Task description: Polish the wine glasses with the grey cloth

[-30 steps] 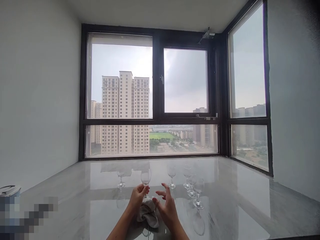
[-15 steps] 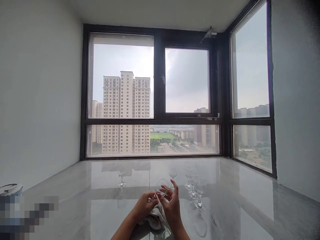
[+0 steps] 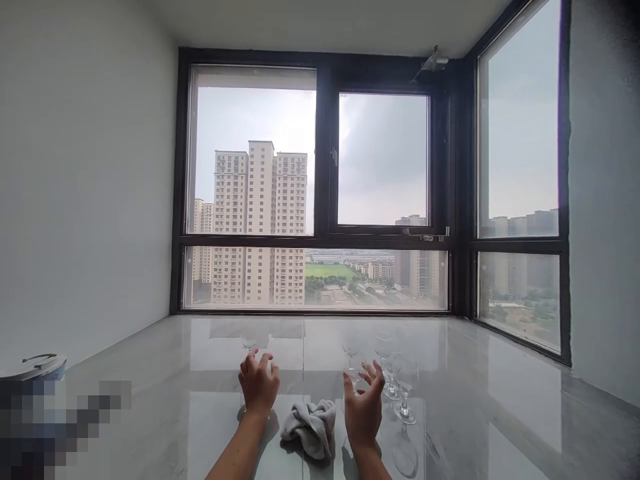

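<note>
My left hand (image 3: 259, 385) reaches forward with curled fingers round the stem of a clear wine glass (image 3: 249, 341), whose bowl shows just above the fingertips. My right hand (image 3: 363, 408) is raised at the right, thumb and fingers curved round another wine glass (image 3: 357, 369). Between my wrists a crumpled grey cloth (image 3: 311, 425) lies on the glossy marble table (image 3: 165, 373), touched by neither hand. Several more wine glasses (image 3: 405, 390) stand upright just beyond and to the right of my right hand.
A large dark-framed corner window (image 3: 323, 200) runs along the table's far edge and right side. A white wall borders the left. A round lidded container (image 3: 35, 367) sits at the near left above a blurred patch.
Both hands held one tilted glass over the cloth. Now they have parted: the right keeps a glass at the right, the left has reached to the far-left glass, and the cloth lies free.
</note>
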{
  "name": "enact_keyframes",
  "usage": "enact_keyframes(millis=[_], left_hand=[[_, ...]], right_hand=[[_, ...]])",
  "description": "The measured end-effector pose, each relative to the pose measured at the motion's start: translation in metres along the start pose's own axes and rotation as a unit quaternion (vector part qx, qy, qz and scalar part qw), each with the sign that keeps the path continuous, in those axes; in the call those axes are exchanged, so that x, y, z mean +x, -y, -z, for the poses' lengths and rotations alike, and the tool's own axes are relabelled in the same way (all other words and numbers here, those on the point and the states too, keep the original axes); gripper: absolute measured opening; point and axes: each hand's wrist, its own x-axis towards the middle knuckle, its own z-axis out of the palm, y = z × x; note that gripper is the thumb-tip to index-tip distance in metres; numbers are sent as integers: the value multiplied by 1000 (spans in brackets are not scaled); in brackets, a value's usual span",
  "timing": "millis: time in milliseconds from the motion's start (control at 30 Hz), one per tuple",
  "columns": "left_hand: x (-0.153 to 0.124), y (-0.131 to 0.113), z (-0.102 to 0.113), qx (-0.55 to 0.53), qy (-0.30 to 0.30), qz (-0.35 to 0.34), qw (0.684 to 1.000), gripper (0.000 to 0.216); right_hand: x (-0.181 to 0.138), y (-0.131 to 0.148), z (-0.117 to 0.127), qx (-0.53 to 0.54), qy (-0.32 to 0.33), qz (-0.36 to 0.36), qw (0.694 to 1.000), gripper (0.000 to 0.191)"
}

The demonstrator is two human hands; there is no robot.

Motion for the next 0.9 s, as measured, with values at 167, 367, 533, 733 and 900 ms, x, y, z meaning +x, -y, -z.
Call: enact_keyframes(millis=[167, 367, 533, 733, 900], left_hand=[[6, 10, -10, 90, 50, 62, 993, 33], [15, 17, -18, 115, 111, 144, 977, 41], [19, 22, -23, 116, 170, 160, 965, 48], [17, 29, -25, 121, 195, 156, 961, 47], [22, 24, -33, 167, 199, 175, 950, 50]], right_hand=[[18, -13, 1, -35, 3, -25, 999, 79], [43, -31, -8, -21, 44, -2, 999, 77], [37, -24, -5, -57, 19, 10, 998, 76], [-10, -12, 3, -66, 175, 53, 981, 55], [-31, -33, -4, -76, 415, 56, 905, 89]])
